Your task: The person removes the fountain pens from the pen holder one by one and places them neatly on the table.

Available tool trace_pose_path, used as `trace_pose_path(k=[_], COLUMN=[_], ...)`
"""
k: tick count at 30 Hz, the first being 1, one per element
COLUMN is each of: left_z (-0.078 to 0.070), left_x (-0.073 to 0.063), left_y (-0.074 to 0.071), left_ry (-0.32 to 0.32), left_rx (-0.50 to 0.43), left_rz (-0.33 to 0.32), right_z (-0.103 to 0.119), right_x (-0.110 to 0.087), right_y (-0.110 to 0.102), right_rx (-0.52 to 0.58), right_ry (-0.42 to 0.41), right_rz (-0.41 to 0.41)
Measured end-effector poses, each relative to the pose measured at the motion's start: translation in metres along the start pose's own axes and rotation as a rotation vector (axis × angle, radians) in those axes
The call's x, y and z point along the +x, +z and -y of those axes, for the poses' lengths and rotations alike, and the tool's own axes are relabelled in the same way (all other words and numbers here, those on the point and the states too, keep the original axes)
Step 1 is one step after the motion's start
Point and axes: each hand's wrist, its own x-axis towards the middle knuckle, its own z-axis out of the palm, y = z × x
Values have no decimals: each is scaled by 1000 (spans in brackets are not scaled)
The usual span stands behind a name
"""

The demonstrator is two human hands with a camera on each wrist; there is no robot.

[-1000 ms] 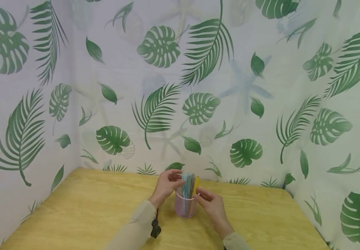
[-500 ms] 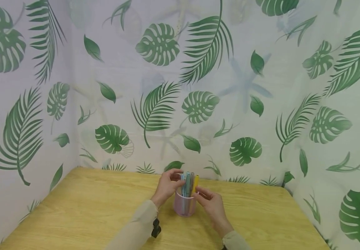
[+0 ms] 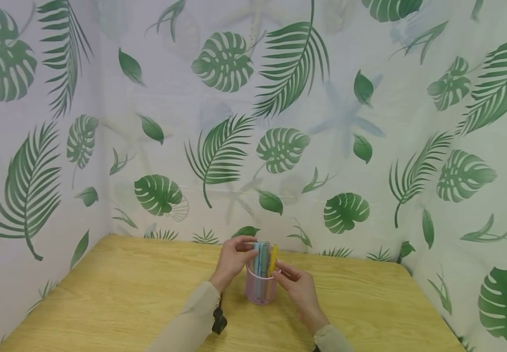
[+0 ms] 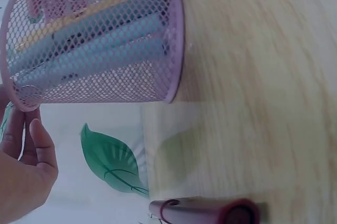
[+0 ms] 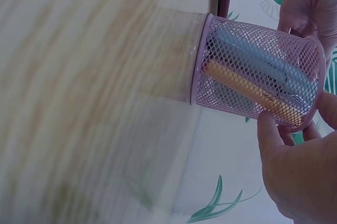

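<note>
A pink mesh pen cup stands upright on the table, holding several blue, teal and grey pens and a yellow pen. My left hand is at the left of the pens, its fingers reaching toward their tops and its thumb against their side. On the other side, my right hand has its fingertips at the yellow pen and the cup's rim. In the right wrist view the right thumb touches the mesh wall near the rim. The far fingertips are partly hidden behind cup and pens.
The wood-grain table meets a leaf-printed cloth at the back and sides. A dark red tube-shaped thing is near the cup in the left wrist view. A small black device hangs at the left wrist.
The yellow pen and the others have shifted slightly left and stand closer together and straighter. My left hand has moved slightly left. The cup and right hand stay almost in place.
</note>
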Motion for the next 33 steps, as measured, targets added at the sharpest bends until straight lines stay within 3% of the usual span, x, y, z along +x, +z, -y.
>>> trace_pose_path(k=[11, 16, 20, 23, 27, 33], left_z=[-10, -14, -30, -31, -21, -27], left_x=[-4, -2, -6, -5, 2, 4], left_y=[-2, -4, -8, -9, -9, -14], left_ry=[103, 99, 124, 135, 135, 176], left_rx=[-22, -85, -157, -206, -196, -211], left_rz=[-8, -16, -25, -35, -59, -97], right_z=[-1, 0, 0, 0, 1, 0], right_x=[4, 2, 1, 1, 0, 1], right_y=[0, 0, -1, -1, -1, -1], right_rx=[-7, 1, 6, 9, 5, 6], right_ry=[5, 2, -3, -1, 7, 6], right_rz=[-8, 3, 5, 2, -2, -7])
